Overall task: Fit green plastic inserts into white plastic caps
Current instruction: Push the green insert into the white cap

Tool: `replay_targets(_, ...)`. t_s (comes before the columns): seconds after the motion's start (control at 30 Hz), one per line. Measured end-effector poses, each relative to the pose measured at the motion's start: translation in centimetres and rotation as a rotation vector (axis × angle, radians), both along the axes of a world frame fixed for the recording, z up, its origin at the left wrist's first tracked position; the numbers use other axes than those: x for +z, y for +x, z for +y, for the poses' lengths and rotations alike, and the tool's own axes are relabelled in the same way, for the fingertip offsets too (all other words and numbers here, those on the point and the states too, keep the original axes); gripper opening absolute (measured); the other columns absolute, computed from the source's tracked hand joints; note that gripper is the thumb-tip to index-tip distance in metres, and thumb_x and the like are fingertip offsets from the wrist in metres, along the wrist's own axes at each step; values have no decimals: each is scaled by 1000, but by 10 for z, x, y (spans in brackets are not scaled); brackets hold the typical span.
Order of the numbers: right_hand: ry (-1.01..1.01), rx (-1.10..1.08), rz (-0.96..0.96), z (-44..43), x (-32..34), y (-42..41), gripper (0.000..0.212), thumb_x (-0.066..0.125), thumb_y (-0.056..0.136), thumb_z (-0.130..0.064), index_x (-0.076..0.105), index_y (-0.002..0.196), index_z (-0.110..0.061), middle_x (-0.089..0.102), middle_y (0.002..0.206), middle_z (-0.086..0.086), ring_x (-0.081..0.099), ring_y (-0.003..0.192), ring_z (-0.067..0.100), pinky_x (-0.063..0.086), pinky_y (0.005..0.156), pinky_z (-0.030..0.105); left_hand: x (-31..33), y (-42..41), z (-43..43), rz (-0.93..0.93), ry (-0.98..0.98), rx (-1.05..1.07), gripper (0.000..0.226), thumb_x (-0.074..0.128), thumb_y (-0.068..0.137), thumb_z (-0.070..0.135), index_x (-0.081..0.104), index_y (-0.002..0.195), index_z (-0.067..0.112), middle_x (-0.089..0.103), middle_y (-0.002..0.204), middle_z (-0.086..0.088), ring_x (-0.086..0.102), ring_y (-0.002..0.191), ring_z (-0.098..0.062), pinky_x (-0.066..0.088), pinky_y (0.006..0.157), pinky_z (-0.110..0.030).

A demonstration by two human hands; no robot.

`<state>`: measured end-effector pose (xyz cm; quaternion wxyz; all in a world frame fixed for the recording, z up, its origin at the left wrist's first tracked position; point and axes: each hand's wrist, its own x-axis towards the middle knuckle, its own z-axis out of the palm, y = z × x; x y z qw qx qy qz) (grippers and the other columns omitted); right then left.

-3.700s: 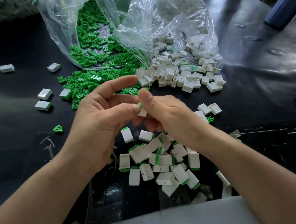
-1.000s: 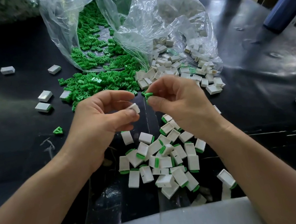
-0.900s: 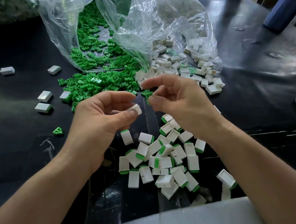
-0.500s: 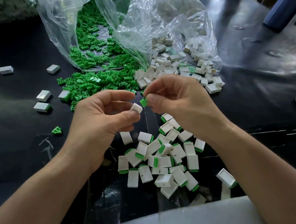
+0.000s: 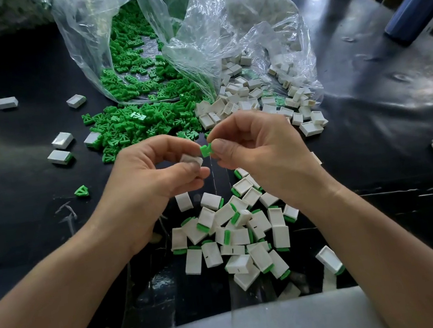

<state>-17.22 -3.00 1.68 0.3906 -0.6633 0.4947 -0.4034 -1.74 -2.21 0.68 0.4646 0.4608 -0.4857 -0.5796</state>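
- Above the bench (image 5: pixel 24 245), your left grip (image 5: pixel 153 182) is closed round a white cap (image 5: pixel 191 159), pinching it; your right grip (image 5: pixel 259 154) pinches a green insert (image 5: pixel 205 150) just beside it.
- Face the cap's open side to the insert; square the edges; press straight in.

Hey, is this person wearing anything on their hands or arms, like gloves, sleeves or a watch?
No. The left hand and right hand are bare: no gloves or rings show. The left forearm and right forearm are uncovered to the picture's edge, with no sleeve, watch or bracelet in view.
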Motion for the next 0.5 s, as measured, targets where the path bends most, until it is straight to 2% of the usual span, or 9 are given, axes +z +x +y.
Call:
replay_targets(0.1,-8,-8,14,0,0,0,19,63,85,-8,62,77,-25,67,77,7,65,76,24,54,75,44,0,1,-1,-45,-25,5,13,67,71,-1,66,71,12,69,64,-2,69,64,-14,58,59,-23)
replay_targets(0.17,-9,-18,15,0,-1,0,19,63,85,-8,62,76,-26,67,78,7,65,78,25,54,76,45,-1,1,-1,-8,-16,11,11,66,70,-1,65,74,9,69,64,-2,69,62,-15,57,57,-23)
replay_targets(0.33,-10,-26,13,0,0,-1,20,63,85,-9,62,76,-26,68,79,7,65,79,25,54,77,46,-3,1,-2,63,-1,3,19,64,67,0,64,83,8,69,66,-3,71,66,-16,54,57,-19)
replay_targets(0.5,-26,-17,33,1,0,0,20,64,84,-9,62,76,-27,68,77,4,66,76,21,55,75,43,-2,1,-2,84,-9,-14,22,65,57,8,65,80,8,71,67,-4,71,66,-16,54,57,-20)
